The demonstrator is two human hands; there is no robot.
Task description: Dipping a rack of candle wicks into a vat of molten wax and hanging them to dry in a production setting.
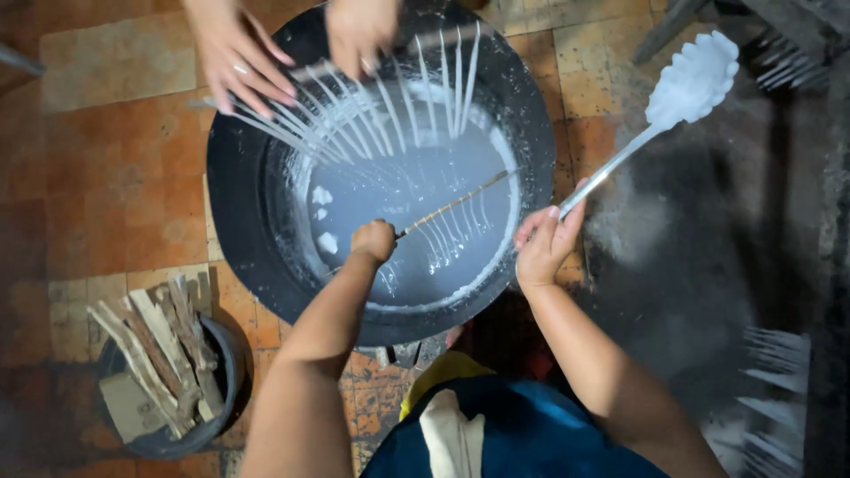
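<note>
Apron: I see my blue apron [531, 434] at six o'clock, closest to the camera, with a pale strip down its front.
Bucket: at eight o'clock a dark bucket [168, 381] stands on the tiled floor [115, 177], stuffed with split wood sticks [159, 345].
Left hand: my left hand [374, 241] is closed in a fist around the near end of a thin rod [452, 205], right over the centre of the pan.
Rod: it slants toward two o'clock above the white liquid, with thin white strands hanging from it.
Right hand: my right hand [544, 243] sits at the pan's three o'clock rim, fingers curled about the handle of a long ladle [691, 84]; its white-coated head points to one o'clock, outside the pan.
Pan: the wide black pan [257, 221] holds milky white liquid [416, 221].
Other person: at twelve o'clock, two hands of another person [239, 53] hold a second rod, its white-coated wicks [390, 111] fanned over the far rim.
</note>
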